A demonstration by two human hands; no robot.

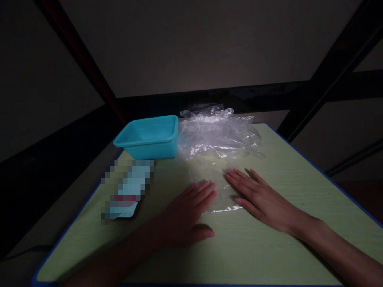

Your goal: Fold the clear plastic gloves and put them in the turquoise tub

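Clear plastic (220, 198) is best smoothed outward, evenly — left hand (184, 215) and right hand (266, 201) spread flat, nothing pinched.

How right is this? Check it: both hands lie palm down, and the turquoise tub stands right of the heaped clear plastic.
Wrong side: the head view shows the turquoise tub left of the heaped clear plastic. The left hand and right hand lie palm down.
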